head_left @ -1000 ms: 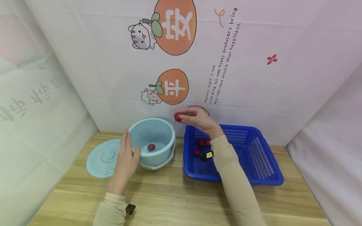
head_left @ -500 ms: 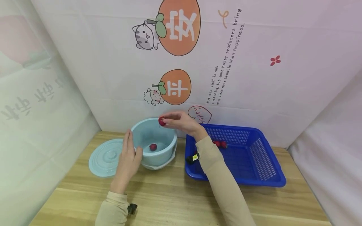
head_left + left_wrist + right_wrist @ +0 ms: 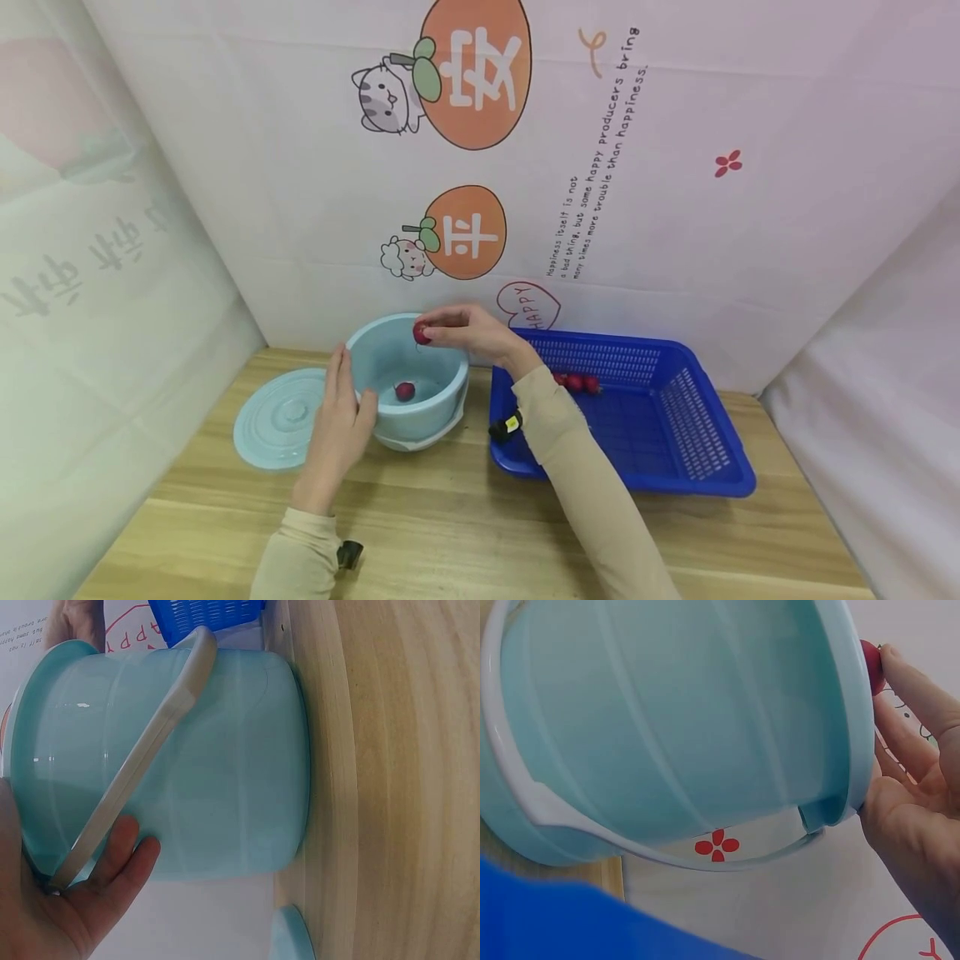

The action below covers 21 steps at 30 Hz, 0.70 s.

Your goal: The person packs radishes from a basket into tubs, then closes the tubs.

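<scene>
My right hand [image 3: 468,333] pinches a small red radish [image 3: 422,332] with a thin root tail, over the mouth of a light-blue bucket [image 3: 412,427]. In the right wrist view this radish [image 3: 871,667] shows at the bucket's rim, thumb and fingertips on it. Another radish [image 3: 405,391] lies on the bucket's floor. Against the bucket's left side rests my left hand [image 3: 341,425], its fingers straight along the rim. The left wrist view shows fingers [image 3: 124,866] touching the bucket wall beside the pale handle [image 3: 142,754].
A blue plastic basket [image 3: 697,417] stands to the right with several radishes [image 3: 576,382] inside, partly covered by my right arm. The round light-blue lid [image 3: 277,421] lies on the wooden table [image 3: 420,533] left of the bucket. A printed cloth [image 3: 637,183] hangs close behind.
My right hand has carried the radish left from above the basket's near corner to over the bucket, and lowered it slightly. The left hand stays at the bucket's side.
</scene>
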Tool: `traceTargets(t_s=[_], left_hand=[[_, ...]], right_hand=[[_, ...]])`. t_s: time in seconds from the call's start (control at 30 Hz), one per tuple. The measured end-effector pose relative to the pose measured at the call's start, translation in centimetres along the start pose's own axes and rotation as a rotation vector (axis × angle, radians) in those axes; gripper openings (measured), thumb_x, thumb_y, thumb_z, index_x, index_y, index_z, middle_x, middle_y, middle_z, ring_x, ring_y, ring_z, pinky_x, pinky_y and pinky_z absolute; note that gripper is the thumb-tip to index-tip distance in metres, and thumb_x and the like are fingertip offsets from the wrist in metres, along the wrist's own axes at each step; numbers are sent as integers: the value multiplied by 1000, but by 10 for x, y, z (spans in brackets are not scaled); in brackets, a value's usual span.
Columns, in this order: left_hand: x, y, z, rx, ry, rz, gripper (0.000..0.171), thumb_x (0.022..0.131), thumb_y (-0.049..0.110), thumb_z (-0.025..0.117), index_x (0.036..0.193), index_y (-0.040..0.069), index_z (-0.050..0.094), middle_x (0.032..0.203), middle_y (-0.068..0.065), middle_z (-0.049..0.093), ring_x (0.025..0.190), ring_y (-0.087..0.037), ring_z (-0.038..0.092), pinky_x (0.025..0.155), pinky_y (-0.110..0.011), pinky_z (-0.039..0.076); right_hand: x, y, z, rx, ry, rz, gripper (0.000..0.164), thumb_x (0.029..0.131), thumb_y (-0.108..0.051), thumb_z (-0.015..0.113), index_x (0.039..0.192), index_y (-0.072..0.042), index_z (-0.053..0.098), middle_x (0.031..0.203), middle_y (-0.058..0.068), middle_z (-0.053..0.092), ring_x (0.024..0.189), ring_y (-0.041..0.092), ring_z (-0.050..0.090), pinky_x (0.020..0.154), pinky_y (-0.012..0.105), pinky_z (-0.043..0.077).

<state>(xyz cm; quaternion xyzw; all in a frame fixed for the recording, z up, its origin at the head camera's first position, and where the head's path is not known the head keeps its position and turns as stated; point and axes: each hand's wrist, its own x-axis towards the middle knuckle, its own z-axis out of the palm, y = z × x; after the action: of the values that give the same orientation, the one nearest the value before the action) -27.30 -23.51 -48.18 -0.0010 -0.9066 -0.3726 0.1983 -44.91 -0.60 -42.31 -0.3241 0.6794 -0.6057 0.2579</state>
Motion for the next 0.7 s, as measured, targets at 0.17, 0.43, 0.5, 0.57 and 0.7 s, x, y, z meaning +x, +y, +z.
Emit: traceTargets(t_s=[0.17,0.43,0.5,0.57,0.7], left_hand=[[-2,-1,-1,-3,1,-4,71,109,28,40,168,-1,12,177,-11,6,117,-42,61,110,-64,44],[2,0,-1,-4,14,6,71,108,26,40,168,-2,14,177,-10,7,122,-41,59,111,-64,43],[2,0,0,-10,14,2,71,108,26,41,168,-2,14,177,-9,6,120,-41,60,111,-64,44],[1,0,0,-8,9,1,71,108,25,41,168,-2,13,177,-9,6,124,-42,58,112,-63,43],[0,-1,0,-5,-1,-5,72,108,27,41,168,-1,12,178,-8,4,133,-43,53,115,-63,39]], right_hand=[[0,1,2,10,-8,-8,36,100,-21,74,133,-8,73,127,12,73,120,28,69,110,47,50],[-1,-4,1,-45,-13,2,35,101,-26,74,133,-12,74,126,9,74,120,26,69,109,41,52],[-1,-4,1,-62,-13,-4,34,101,-26,74,132,-12,74,125,8,75,119,25,69,107,39,53],[-2,-4,2,-75,-13,-14,33,101,-25,74,131,-12,75,123,8,75,118,25,69,106,39,53],[-1,-4,3,-132,-27,-24,34,100,-24,75,131,-11,75,122,8,76,117,24,70,106,38,53]])
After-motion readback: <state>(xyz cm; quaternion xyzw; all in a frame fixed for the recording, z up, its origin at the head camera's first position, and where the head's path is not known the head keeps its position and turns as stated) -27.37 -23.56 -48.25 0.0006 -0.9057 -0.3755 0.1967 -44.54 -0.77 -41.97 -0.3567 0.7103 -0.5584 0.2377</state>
